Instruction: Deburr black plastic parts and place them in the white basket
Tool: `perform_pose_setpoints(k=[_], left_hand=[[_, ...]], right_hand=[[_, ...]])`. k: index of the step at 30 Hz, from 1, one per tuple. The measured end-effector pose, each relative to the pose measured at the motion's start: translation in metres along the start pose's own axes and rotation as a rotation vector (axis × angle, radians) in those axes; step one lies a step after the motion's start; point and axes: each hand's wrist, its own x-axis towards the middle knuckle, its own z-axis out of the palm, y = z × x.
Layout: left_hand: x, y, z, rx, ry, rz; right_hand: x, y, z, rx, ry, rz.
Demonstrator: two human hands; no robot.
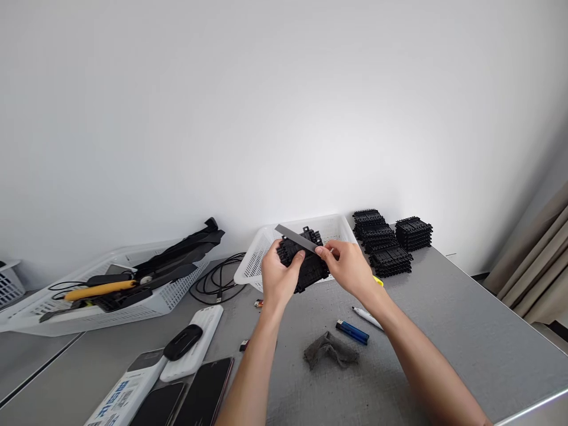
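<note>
At 9 o'clock on the table [444,307] a white basket [146,302] holds black parts and a yellow-handled tool [100,290]. A coil of black cable [217,281] lies just beside it toward the centre. At 7 o'clock lie phones [204,393], a white power bank [195,349] and a black mouse [183,342] resting on it.

The left hand [277,278] holds the black plastic part [306,263] from its left side. This grip is closed on the part, thumb on the near face and fingers wrapped behind. The part is held above the table, in front of the near edge of a second white basket [260,257].

A thin grey strip [297,238] lies across the top of the part. Its long axis runs from 10 o'clock down to 4 o'clock. The right hand [350,266] pinches the lower right end of the strip between thumb and forefinger. From this grip the strip extends toward 10 o'clock, over the part and past the left hand's fingertips. The right hand is the nearer one to the strip; the left touches only the part.

At 6 o'clock of the hands lie a grey cloth [331,350], a blue lighter [352,331] and a white marker [367,318]. Stacks of black parts [390,239] stand at 2 o'clock, just beside the second basket.
</note>
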Motion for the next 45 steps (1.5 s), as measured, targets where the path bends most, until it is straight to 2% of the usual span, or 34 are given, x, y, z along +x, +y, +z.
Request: perform_pose_setpoints(k=[4, 8, 11, 17, 23, 28, 31, 34, 36, 39, 43, 45], left_hand=[[0.001, -0.003, 0.000, 0.006, 0.005, -0.047], [-0.001, 0.004, 0.001, -0.019, 0.002, 0.017], [-0.002, 0.008, 0.000, -0.023, 0.001, 0.033], [0.001, -0.001, 0.000, -0.010, 0.013, -0.081], [0.000, 0.004, 0.001, -0.020, -0.004, -0.016], [0.001, 0.000, -0.003, 0.018, 0.029, -0.072], [0.004, -0.004, -0.003, -0.019, 0.027, -0.075], [0.004, -0.001, -0.002, -0.154, 0.042, -0.075], [0.004, 0.002, -0.003, -0.308, 0.045, -0.095], [0.002, 0.008, -0.005, -0.505, 0.010, -0.131], [0.000, 0.014, -0.008, -0.624, -0.150, -0.113], [0.000, 0.015, -0.009, -0.653, -0.229, -0.072]], right_hand=[[0.002, 0.001, -0.004, -0.042, 0.041, 0.024], [-0.002, -0.005, -0.002, -0.012, -0.031, -0.016], [-0.002, -0.006, 0.001, -0.025, -0.024, -0.016], [0.003, 0.000, -0.005, -0.070, 0.038, 0.032], [-0.002, -0.005, 0.000, -0.009, -0.033, 0.003], [0.002, 0.001, -0.001, -0.007, 0.051, 0.033], [0.005, 0.007, -0.007, 0.118, 0.058, 0.038], [0.009, 0.015, -0.011, 0.335, 0.054, 0.078], [0.014, 0.023, -0.012, 0.499, -0.008, 0.144], [0.020, 0.033, -0.011, 0.714, -0.237, 0.279], [0.021, 0.034, -0.011, 0.924, -0.534, 0.380], [0.020, 0.031, -0.011, 1.014, -0.605, 0.389]])
